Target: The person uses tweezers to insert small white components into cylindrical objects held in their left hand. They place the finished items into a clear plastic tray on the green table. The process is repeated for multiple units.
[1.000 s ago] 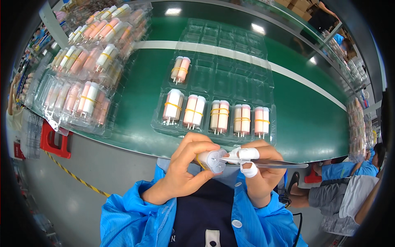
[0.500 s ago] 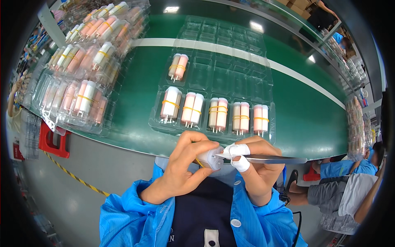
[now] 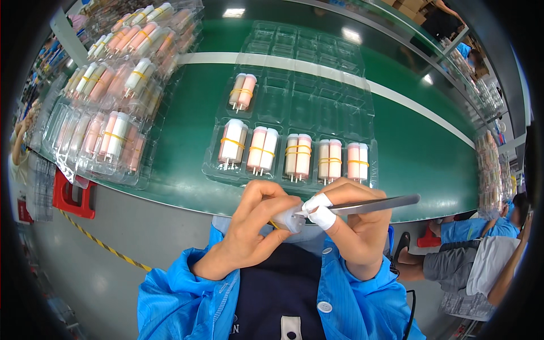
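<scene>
My left hand (image 3: pixel 249 229) is closed round a banded bundle of pale cylinders (image 3: pixel 290 220), whose whitish end faces right. A bit of yellow rubber band shows under my fingers. My right hand (image 3: pixel 354 224) pinches metal tweezers (image 3: pixel 377 204), with white wraps on the thumb and a finger. The tweezers' tips meet the bundle's end face; what they grip there is too small to make out. Just beyond my hands lies a clear plastic tray (image 3: pixel 212 164). Its front row holds several pink and white cylinder bundles (image 3: pixel 298 156) with yellow bands and metal prongs. Another bundle (image 3: pixel 242 92) sits behind at the left.
Stacked clear trays full of similar bundles (image 3: pixel 116 133) stand at the left of the green table (image 3: pixel 419 153). More stacked trays (image 3: pixel 490 175) are at the far right. A red stool (image 3: pixel 73 195) stands on the floor at left. People sit at the right.
My right hand has turned slightly, and the tweezers' back end has tipped upward. Their tips stay at the bundle's end. My left hand has hardly moved.
</scene>
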`<control>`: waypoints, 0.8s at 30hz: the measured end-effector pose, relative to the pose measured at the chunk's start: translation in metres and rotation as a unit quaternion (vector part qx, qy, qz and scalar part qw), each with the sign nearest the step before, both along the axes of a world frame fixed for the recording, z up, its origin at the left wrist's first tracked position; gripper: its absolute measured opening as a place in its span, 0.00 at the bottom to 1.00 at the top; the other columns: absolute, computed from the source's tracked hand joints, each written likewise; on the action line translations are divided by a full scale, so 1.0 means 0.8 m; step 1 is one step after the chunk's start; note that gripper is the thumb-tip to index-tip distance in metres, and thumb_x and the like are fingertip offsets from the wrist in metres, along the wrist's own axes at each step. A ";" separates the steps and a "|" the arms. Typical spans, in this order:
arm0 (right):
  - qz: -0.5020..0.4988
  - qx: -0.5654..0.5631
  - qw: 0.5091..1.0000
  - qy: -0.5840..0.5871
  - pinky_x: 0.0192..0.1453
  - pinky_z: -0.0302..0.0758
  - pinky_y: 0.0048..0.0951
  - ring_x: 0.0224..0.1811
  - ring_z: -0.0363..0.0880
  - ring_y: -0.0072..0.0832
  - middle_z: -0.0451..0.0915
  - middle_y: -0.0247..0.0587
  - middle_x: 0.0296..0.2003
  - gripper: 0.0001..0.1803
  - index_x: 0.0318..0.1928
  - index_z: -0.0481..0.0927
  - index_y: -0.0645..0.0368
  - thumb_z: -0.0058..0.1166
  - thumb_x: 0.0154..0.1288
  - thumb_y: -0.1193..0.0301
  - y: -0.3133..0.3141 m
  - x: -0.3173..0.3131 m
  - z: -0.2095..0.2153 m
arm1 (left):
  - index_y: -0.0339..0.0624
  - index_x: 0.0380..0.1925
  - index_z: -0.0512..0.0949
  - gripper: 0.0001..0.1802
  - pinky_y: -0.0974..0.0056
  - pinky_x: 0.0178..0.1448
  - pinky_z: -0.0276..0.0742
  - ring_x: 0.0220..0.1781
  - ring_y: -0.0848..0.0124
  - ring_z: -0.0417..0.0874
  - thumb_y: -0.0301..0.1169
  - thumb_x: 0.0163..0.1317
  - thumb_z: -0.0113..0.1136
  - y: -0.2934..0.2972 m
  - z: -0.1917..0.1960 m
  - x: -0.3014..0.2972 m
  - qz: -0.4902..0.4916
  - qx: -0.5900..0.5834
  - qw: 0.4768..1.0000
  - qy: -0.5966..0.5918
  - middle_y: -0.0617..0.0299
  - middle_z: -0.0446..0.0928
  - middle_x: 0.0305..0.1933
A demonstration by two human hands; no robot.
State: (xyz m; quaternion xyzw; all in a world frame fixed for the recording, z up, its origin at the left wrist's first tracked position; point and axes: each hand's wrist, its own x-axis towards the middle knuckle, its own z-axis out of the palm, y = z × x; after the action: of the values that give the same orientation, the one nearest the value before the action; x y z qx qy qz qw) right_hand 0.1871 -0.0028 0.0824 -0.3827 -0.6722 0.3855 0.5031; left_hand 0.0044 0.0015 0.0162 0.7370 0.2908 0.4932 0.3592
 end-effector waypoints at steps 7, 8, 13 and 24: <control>-0.034 -0.009 0.993 0.116 0.39 0.75 0.25 0.33 0.80 0.28 0.81 0.44 0.30 0.06 0.36 0.81 0.67 0.59 0.56 0.81 -0.004 -0.004 -0.026 | 0.36 0.48 0.76 0.26 0.62 0.49 0.73 0.46 0.59 0.75 0.18 0.44 0.65 -0.004 0.006 0.001 0.015 -0.083 0.996 -0.029 0.52 0.70 0.45; -0.043 -0.003 0.987 0.156 0.41 0.76 0.26 0.35 0.81 0.29 0.82 0.46 0.33 0.09 0.38 0.82 0.67 0.61 0.55 0.80 -0.010 -0.005 -0.032 | 0.35 0.49 0.75 0.27 0.63 0.49 0.73 0.46 0.61 0.75 0.19 0.44 0.67 -0.003 0.009 0.000 0.007 -0.073 0.997 -0.017 0.52 0.70 0.46; -0.078 0.029 0.985 0.151 0.40 0.77 0.27 0.36 0.81 0.30 0.81 0.51 0.36 0.11 0.39 0.81 0.68 0.63 0.54 0.79 -0.022 -0.008 -0.036 | 0.34 0.51 0.73 0.30 0.63 0.51 0.75 0.49 0.64 0.77 0.21 0.44 0.72 0.001 0.002 -0.002 0.001 -0.021 1.000 -0.003 0.50 0.72 0.49; -0.070 0.071 0.993 0.066 0.36 0.79 0.26 0.35 0.83 0.30 0.82 0.51 0.35 0.12 0.40 0.82 0.68 0.64 0.53 0.81 -0.018 -0.006 -0.027 | 0.35 0.49 0.74 0.28 0.63 0.50 0.76 0.48 0.61 0.79 0.19 0.44 0.70 -0.003 -0.004 0.003 0.012 -0.047 0.996 -0.081 0.48 0.75 0.48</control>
State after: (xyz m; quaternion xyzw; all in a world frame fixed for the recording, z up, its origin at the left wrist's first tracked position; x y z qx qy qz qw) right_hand 0.1825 -0.0175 0.0607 -0.3661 -0.6344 0.3252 0.5982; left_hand 0.0064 -0.0013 0.0127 0.6733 0.2921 0.5413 0.4102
